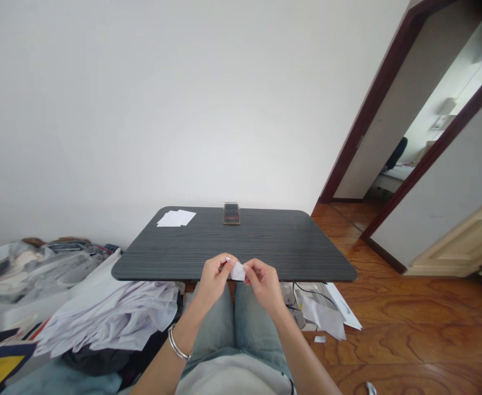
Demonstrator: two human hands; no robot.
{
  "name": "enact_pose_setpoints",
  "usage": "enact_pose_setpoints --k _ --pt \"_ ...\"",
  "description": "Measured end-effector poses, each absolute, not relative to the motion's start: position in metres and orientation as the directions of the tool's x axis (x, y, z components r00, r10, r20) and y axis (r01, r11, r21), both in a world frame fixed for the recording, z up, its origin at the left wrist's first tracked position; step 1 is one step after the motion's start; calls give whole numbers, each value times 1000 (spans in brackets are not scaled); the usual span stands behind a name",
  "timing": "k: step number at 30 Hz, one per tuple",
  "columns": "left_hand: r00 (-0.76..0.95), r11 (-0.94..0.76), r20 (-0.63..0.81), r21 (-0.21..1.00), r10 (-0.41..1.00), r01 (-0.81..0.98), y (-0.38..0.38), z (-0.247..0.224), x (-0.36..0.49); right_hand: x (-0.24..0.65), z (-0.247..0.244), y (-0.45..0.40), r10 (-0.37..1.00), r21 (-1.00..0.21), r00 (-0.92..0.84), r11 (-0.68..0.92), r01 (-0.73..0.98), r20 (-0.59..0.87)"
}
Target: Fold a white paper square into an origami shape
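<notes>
A small piece of folded white paper [237, 272] is held up at the near edge of the dark table [298, 241]. My left hand [216, 274] pinches its left side between thumb and fingers. On the other side, my right hand [262, 278] grips the right edge of the paper the same way. Creases show on the paper, but its exact folded shape is too small to make out. Several flat white sheets [176, 218] lie overlapping at the table's far left.
A phone-like device [231, 213] stands propped at the table's back edge, before the wall. Piled clothes and plastic bags [113, 312] lie left of the table. Papers and cables [321, 312] sit on the floor to the right, near a doorway.
</notes>
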State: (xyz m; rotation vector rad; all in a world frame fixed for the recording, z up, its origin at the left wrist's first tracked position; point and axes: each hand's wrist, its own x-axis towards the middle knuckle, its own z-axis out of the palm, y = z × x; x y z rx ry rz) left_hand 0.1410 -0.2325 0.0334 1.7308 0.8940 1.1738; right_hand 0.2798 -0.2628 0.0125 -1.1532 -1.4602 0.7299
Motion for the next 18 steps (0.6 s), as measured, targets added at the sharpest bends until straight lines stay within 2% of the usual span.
enact_pose_setpoints --k 9,15,18 --pt "355 -353 300 931 886 95 -234 35 139 281 11 -263 921 -882 75 340 325 383" --pt "187 -287 278 958 942 24 -234 32 145 281 12 -263 897 -842 106 355 407 429" --pt "160 -287 274 956 948 63 -234 34 145 280 13 -264 889 -837 120 360 412 441"
